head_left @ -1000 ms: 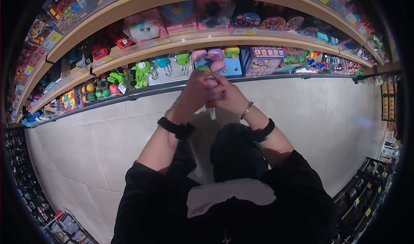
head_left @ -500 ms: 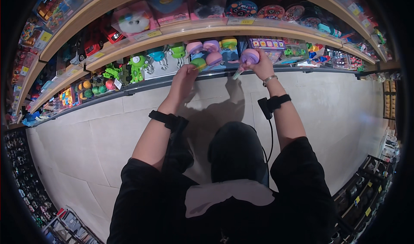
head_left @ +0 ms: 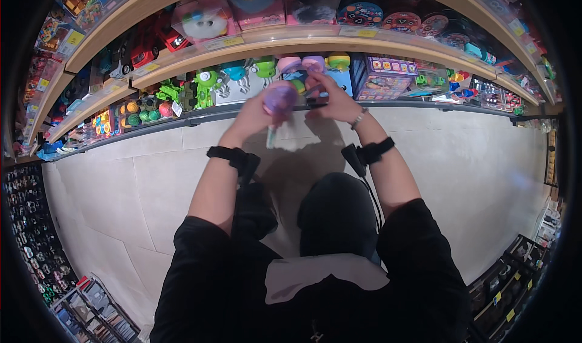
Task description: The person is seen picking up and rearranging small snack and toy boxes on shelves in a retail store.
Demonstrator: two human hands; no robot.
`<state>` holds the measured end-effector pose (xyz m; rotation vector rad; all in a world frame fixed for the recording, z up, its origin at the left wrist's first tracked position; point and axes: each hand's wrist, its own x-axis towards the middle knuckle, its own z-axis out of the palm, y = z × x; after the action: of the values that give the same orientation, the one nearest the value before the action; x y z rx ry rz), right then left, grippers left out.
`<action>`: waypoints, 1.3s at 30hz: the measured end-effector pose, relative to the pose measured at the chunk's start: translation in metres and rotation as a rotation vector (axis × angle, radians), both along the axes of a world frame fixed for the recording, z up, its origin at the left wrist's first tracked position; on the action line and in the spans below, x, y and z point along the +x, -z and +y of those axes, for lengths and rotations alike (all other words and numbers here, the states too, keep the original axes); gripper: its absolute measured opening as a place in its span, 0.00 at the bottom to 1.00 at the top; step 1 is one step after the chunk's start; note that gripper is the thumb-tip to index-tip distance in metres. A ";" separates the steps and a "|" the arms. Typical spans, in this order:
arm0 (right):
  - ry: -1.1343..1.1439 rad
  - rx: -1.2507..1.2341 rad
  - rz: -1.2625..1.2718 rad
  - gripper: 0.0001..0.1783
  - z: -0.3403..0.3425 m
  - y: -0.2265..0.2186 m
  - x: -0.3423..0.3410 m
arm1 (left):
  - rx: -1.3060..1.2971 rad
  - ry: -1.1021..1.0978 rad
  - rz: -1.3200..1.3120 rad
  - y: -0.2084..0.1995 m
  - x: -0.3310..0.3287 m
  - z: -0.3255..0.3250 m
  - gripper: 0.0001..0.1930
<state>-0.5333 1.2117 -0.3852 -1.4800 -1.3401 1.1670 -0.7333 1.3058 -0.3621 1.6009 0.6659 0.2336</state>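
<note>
In my left hand is a purple and pink round-headed toy on a pale, see-through stick, held just in front of the bottom shelf's edge. The toy is blurred by motion. My right hand reaches to the shelf with thumb and fingers apart, close to a row of similar round-headed toys. Among these are a pink one, a purple one and a yellow one. A green and yellow toy shows partly between my hands.
Left of the row stand green robot-like figures and a blue one. A purple box is to the right. The wooden shelf edge above carries boxed plush toys. Dark racks stand at lower right.
The purple toy has passed from my right hand to my left, moving leftward. My left hand has let go of the green and yellow toy, and my right hand has moved left along the shelf.
</note>
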 end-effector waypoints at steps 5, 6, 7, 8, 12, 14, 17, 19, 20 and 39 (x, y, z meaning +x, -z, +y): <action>-0.191 0.236 -0.854 0.42 0.047 0.055 -0.029 | 0.235 -0.196 -0.025 0.041 -0.042 0.025 0.35; -0.203 0.191 -0.997 0.40 0.054 0.061 -0.036 | 0.322 -0.305 -0.048 0.047 -0.046 0.025 0.40; -0.214 0.144 -1.139 0.38 0.060 0.070 -0.041 | 0.408 -0.414 -0.071 0.052 -0.050 0.024 0.45; -0.189 0.212 -1.215 0.34 0.062 0.078 -0.040 | 0.291 -0.432 -0.085 0.054 -0.048 0.022 0.49; -0.299 0.111 -1.284 0.32 0.074 0.084 -0.028 | 0.274 -0.424 -0.120 0.053 -0.043 0.019 0.50; -0.380 0.175 -1.121 0.28 0.082 0.058 -0.030 | 0.396 -0.439 -0.036 0.053 -0.054 0.022 0.50; -0.336 0.221 -0.955 0.33 0.065 0.012 -0.024 | 0.536 -0.459 -0.011 0.055 -0.058 0.023 0.48; -0.165 0.324 -0.817 0.32 0.031 -0.028 -0.013 | 0.368 -0.543 -0.025 0.049 -0.057 0.024 0.46; -0.111 0.297 -0.776 0.32 0.011 -0.039 0.007 | 0.379 -0.513 -0.017 0.042 -0.051 0.021 0.45; -0.012 -0.023 -1.081 0.36 0.017 0.045 0.128 | 0.773 -0.423 -0.051 0.094 0.037 0.021 0.35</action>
<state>-0.4057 1.2287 -0.4306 -2.2391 -1.9941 0.3101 -0.6967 1.3267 -0.4565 2.1529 0.9371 0.9290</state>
